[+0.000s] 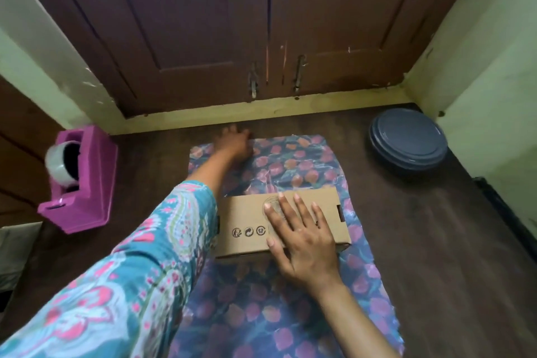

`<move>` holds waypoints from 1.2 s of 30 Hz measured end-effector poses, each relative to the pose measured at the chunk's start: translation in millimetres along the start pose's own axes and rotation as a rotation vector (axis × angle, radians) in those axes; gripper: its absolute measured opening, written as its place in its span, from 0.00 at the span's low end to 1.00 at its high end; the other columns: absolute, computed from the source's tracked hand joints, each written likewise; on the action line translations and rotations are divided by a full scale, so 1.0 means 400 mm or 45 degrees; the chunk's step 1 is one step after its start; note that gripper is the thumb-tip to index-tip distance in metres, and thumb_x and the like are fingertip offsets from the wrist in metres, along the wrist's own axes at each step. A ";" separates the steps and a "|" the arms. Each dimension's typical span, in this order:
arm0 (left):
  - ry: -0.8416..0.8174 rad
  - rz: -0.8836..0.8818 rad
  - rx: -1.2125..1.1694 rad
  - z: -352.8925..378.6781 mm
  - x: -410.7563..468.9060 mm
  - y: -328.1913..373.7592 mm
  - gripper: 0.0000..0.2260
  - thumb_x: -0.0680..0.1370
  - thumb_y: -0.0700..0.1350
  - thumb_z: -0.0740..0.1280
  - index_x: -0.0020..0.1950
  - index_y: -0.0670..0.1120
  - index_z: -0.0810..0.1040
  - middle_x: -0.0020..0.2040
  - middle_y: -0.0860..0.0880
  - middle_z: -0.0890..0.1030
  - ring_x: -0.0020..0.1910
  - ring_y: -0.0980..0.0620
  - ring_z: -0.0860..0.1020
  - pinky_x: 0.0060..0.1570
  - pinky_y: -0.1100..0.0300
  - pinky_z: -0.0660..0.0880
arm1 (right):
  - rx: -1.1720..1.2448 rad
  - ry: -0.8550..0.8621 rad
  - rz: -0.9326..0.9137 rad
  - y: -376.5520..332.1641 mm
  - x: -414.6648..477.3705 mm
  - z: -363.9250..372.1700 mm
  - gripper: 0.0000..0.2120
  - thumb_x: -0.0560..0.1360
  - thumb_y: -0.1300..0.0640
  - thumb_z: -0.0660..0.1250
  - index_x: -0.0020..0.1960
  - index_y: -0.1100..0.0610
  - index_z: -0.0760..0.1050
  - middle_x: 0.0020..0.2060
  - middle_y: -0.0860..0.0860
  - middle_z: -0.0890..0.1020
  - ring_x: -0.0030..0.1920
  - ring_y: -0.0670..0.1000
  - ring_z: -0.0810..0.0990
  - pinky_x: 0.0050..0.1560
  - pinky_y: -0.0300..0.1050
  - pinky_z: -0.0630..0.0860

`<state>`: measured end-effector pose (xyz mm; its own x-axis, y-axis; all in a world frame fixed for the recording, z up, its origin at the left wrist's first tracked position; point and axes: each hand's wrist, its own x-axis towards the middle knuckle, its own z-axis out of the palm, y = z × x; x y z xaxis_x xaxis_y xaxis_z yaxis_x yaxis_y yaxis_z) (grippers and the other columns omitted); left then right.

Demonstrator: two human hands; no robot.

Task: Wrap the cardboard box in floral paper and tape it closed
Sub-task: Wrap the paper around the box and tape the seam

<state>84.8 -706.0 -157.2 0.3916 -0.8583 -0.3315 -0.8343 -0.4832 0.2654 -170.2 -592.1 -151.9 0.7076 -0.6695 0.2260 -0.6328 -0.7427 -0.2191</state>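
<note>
Brown cardboard box [250,221] lies on a blue floral paper sheet [290,299] spread over the dark wooden surface [421,241]. The right hand [302,235] presses flat on it, fingers spread; the left hand [234,144] touches the paper's far edge, its grip too blurred to tell.

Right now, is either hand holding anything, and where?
Right hand lies flat atop the cardboard box, gripping nothing. Left hand is at the floral paper, far left corner; blur hides any grip.
</note>
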 end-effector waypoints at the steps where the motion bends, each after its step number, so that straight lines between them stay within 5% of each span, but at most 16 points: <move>1: -0.008 0.005 -0.026 -0.004 0.007 -0.005 0.22 0.77 0.52 0.65 0.69 0.51 0.67 0.69 0.42 0.67 0.67 0.41 0.67 0.65 0.45 0.66 | -0.001 0.001 -0.003 0.000 0.000 0.001 0.25 0.75 0.43 0.54 0.71 0.46 0.67 0.70 0.50 0.69 0.69 0.55 0.69 0.68 0.55 0.59; 6: 0.037 0.079 -0.008 -0.069 -0.025 0.023 0.07 0.75 0.49 0.68 0.50 0.49 0.79 0.51 0.47 0.81 0.54 0.45 0.76 0.63 0.49 0.65 | 0.006 -0.019 -0.012 0.004 0.005 -0.002 0.28 0.73 0.38 0.55 0.70 0.46 0.68 0.69 0.50 0.70 0.68 0.55 0.70 0.68 0.55 0.57; 14: 0.181 0.568 0.064 -0.222 -0.330 0.073 0.04 0.73 0.43 0.69 0.46 0.46 0.80 0.41 0.49 0.80 0.41 0.48 0.78 0.40 0.57 0.73 | -0.101 -0.301 -0.050 0.010 0.008 -0.026 0.38 0.65 0.31 0.55 0.69 0.50 0.68 0.67 0.55 0.72 0.67 0.59 0.71 0.66 0.57 0.55; 19: 0.274 0.542 -0.022 -0.146 -0.519 0.045 0.06 0.72 0.43 0.69 0.38 0.54 0.75 0.33 0.56 0.74 0.34 0.55 0.73 0.34 0.61 0.65 | -0.023 -0.192 -0.193 0.016 0.003 -0.036 0.41 0.58 0.39 0.72 0.66 0.54 0.66 0.60 0.60 0.77 0.62 0.59 0.67 0.64 0.55 0.65; 24: 0.307 0.369 -0.122 -0.040 -0.595 0.023 0.04 0.69 0.47 0.67 0.42 0.52 0.80 0.38 0.52 0.81 0.40 0.51 0.79 0.36 0.58 0.70 | 0.137 -0.019 -0.287 0.011 -0.034 -0.032 0.25 0.62 0.56 0.74 0.59 0.57 0.76 0.52 0.55 0.79 0.50 0.58 0.78 0.48 0.47 0.77; 27: 0.317 0.373 -0.130 0.015 -0.608 0.024 0.05 0.69 0.42 0.69 0.43 0.50 0.82 0.40 0.50 0.83 0.41 0.48 0.80 0.38 0.56 0.73 | 0.035 0.236 -0.350 0.004 -0.076 -0.029 0.13 0.68 0.61 0.63 0.49 0.56 0.81 0.39 0.52 0.81 0.34 0.53 0.80 0.29 0.40 0.74; 29: 0.364 0.378 -0.166 0.045 -0.611 0.020 0.05 0.69 0.40 0.69 0.42 0.50 0.82 0.40 0.50 0.83 0.41 0.47 0.80 0.37 0.54 0.75 | 0.003 0.427 -0.477 0.010 -0.096 -0.038 0.11 0.72 0.62 0.60 0.46 0.57 0.81 0.41 0.53 0.82 0.37 0.53 0.80 0.34 0.44 0.73; 32: 0.425 0.374 -0.206 0.065 -0.615 0.019 0.05 0.70 0.41 0.69 0.42 0.50 0.81 0.41 0.51 0.83 0.41 0.47 0.80 0.37 0.52 0.76 | -0.051 0.573 -0.508 0.028 -0.107 -0.062 0.10 0.73 0.59 0.64 0.54 0.55 0.77 0.50 0.53 0.79 0.49 0.55 0.75 0.47 0.49 0.68; 36: 0.471 0.409 -0.180 0.073 -0.629 0.025 0.04 0.70 0.42 0.67 0.42 0.50 0.81 0.41 0.51 0.83 0.41 0.47 0.81 0.36 0.56 0.75 | -0.162 0.319 -0.332 0.069 -0.073 -0.069 0.27 0.63 0.56 0.72 0.62 0.55 0.74 0.57 0.55 0.78 0.58 0.57 0.75 0.58 0.50 0.65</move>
<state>-33.4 -489.8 -97.4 0.2564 -0.9587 0.1227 -0.8845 -0.1815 0.4298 -216.9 -593.4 -138.5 0.7611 -0.4287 0.4868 -0.4870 -0.8734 -0.0077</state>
